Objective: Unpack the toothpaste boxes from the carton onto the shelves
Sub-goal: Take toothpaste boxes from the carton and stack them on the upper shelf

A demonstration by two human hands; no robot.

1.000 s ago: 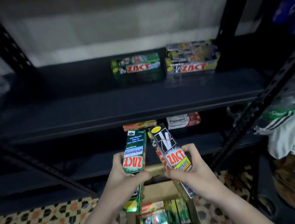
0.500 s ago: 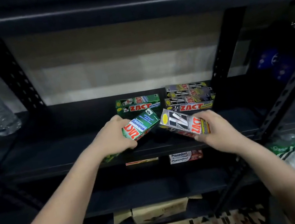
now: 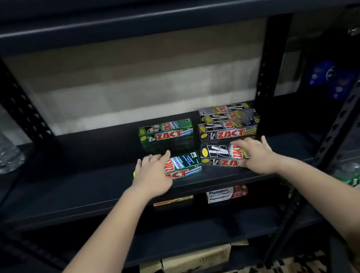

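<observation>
We count one dark shelf [image 3: 87,191] carrying green boxes at two spots and black boxes at two; how many are stacked we cannot tell. Rear green boxes [image 3: 166,136] and rear black boxes [image 3: 228,123] sit behind; front green box [image 3: 185,166] and front black box [image 3: 222,155] lie flat near the edge, long axes left-right. Half a second ago both were tilted in mid-air. Left hand [image 3: 153,177] and right hand [image 3: 258,155] rest on them, fingers loosely spread over the tops.

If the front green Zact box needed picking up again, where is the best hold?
Probably across the long sides of the front green Zact box, from above and in front. It lies flat near the shelf edge, its right half uncovered by the left hand.
</observation>
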